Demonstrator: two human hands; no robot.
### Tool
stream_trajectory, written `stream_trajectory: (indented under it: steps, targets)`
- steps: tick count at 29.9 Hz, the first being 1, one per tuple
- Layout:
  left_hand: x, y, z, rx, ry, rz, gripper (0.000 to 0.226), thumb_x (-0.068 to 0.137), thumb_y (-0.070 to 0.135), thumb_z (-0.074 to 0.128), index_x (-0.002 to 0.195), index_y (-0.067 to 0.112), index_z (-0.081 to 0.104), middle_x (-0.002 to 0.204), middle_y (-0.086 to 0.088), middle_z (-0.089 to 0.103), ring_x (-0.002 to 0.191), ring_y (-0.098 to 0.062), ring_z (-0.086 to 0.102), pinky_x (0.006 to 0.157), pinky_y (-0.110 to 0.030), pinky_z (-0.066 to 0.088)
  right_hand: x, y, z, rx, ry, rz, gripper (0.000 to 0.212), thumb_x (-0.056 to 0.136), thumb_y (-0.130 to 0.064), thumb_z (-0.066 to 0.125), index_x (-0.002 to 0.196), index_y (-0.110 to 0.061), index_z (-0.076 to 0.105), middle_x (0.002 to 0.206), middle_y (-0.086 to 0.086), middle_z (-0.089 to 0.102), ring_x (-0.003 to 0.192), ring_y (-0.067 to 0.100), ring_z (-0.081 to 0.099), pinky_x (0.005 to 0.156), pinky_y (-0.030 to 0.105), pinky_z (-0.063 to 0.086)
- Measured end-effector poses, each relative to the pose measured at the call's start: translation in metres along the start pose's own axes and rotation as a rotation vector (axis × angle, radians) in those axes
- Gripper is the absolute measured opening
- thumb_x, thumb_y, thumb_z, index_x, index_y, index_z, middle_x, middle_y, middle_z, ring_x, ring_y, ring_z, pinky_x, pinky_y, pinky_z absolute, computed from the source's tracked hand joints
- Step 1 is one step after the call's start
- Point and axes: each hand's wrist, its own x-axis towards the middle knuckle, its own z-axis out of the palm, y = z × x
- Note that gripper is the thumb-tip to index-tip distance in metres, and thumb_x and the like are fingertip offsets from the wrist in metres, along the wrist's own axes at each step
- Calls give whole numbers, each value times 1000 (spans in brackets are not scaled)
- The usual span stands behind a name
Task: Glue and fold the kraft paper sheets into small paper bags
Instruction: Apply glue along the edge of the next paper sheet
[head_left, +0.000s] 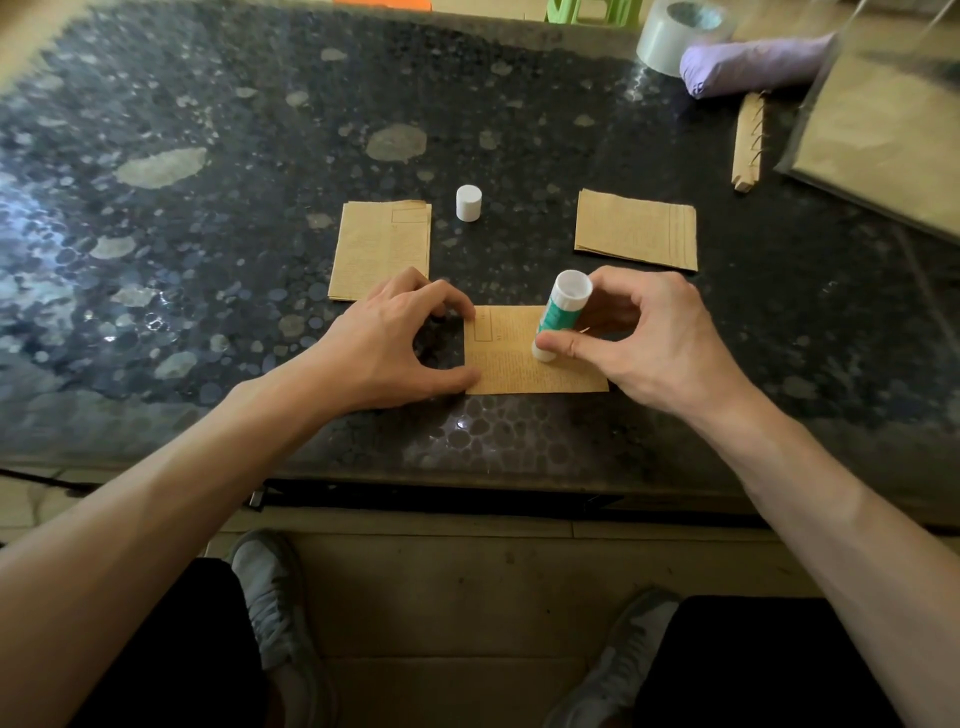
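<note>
- My right hand (660, 343) pinches the glue stick (558, 317) between thumb and fingers. The stick is tilted, with its lower end on the kraft sheet (514, 364).
- My left hand (395, 338) grips nothing; its thumb and forefinger tips pin the sheet's left edge to the table (208, 208).
- I'd draw the stick along one edge in a thin, even band, pinning firmly so the sheet can't skid.
- The cap (468, 202) stands beyond, between the left stack (382, 249) and the right stack (636, 228).

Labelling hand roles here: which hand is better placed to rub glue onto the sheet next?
Right. The right hand grips the glue stick, its lower end on the kraft sheet. The left hand presses the sheet's left edge with thumb and fingertip, steadying it.
</note>
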Motion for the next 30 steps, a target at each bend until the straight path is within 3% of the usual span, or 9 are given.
stream_trajectory:
  steps: [8, 19, 25, 30]
  targets:
    - [0, 0, -1, -1, 1, 1, 64, 72, 62, 73, 128, 36, 56, 121, 7, 48, 115, -10, 48, 100, -38, 49, -4, -3, -6, 63, -117, -17, 36, 74, -47, 85, 104, -33, 72, 103, -21, 72, 100, -8, 66, 86, 7, 50]
    - [0, 0, -1, -2, -7, -3, 64, 71, 64, 72, 127, 37, 55, 121, 7, 47, 114, -10, 47, 99, -38, 49, -8, -5, -10, 100, -243, -47, 35, 76, -41, 84, 107, -29, 74, 106, -22, 72, 104, -11, 65, 88, 5, 48]
    - [-1, 0, -1, 0, -3, -5, 66, 70, 63, 71, 128, 36, 56, 120, 7, 47, 113, -11, 48, 99, -36, 48, -12, -4, -17, 267, -285, 0, 32, 77, -35, 81, 107, -25, 76, 106, -22, 76, 102, -5, 70, 86, 9, 52]
    - [-1, 1, 0, -9, -5, 0, 68, 68, 68, 68, 127, 36, 56, 121, 7, 47, 115, -11, 49, 102, -38, 48, -9, 0, -14, 370, -55, -12, 30, 87, -21, 81, 116, -14, 75, 109, -6, 78, 108, 4, 72, 96, 19, 55]
